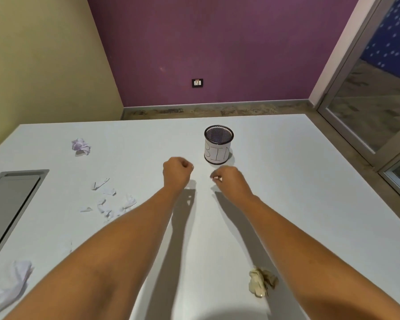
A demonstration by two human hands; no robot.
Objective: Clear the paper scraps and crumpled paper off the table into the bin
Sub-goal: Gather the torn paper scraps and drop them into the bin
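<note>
A small mesh bin (pixel 218 146) with a white label reading BIN stands upright on the white table (pixel 286 181), past the middle. My left hand (pixel 176 172) hovers just left of it with curled fingers; I cannot tell if it holds paper. My right hand (pixel 231 180) is below the bin and pinches a small white paper scrap (pixel 217 179). Several torn white scraps (pixel 111 199) lie left of my left forearm. A crumpled purple-white ball (pixel 80 146) sits far left. Crumpled white paper (pixel 14 282) lies at the near left and a crumpled beige ball (pixel 261 282) at the near right.
A grey recessed panel (pixel 12 204) is set into the table's left side. The table's far edge runs just behind the bin, with the floor and a purple wall beyond. A glass door (pixel 367 100) stands at the right.
</note>
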